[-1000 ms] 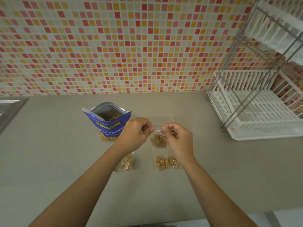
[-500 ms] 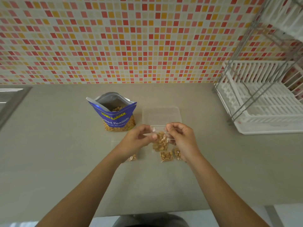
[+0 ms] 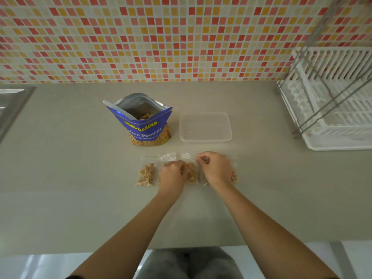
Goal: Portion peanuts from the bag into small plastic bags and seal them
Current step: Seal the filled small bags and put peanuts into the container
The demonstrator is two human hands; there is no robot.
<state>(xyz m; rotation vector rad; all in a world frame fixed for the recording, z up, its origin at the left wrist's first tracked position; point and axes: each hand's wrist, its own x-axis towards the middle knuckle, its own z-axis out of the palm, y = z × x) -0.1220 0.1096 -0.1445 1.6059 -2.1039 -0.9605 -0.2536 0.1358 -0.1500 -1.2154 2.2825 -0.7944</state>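
Table [image 3: 80,208]: grey, carrying every item listed. Left hand [image 3: 173,172]: fingers curled down onto the peanut-filled body of the middle small bag [image 3: 191,174]. Right hand [image 3: 215,168]: fingertips pinched, apparently on that bag's zip strip, which runs sideways, leftward from the pinch; this hand lies nearer the seal. Filled small bag [image 3: 146,174]: flat, just left of the left hand. Third small bag [image 3: 234,176]: mostly hidden beneath the right hand. Peanut bag [image 3: 144,125]: open, upright, beyond the left hand. Clear plastic container [image 3: 205,127]: beyond the right hand. Dish rack [image 3: 332,109]: far right.
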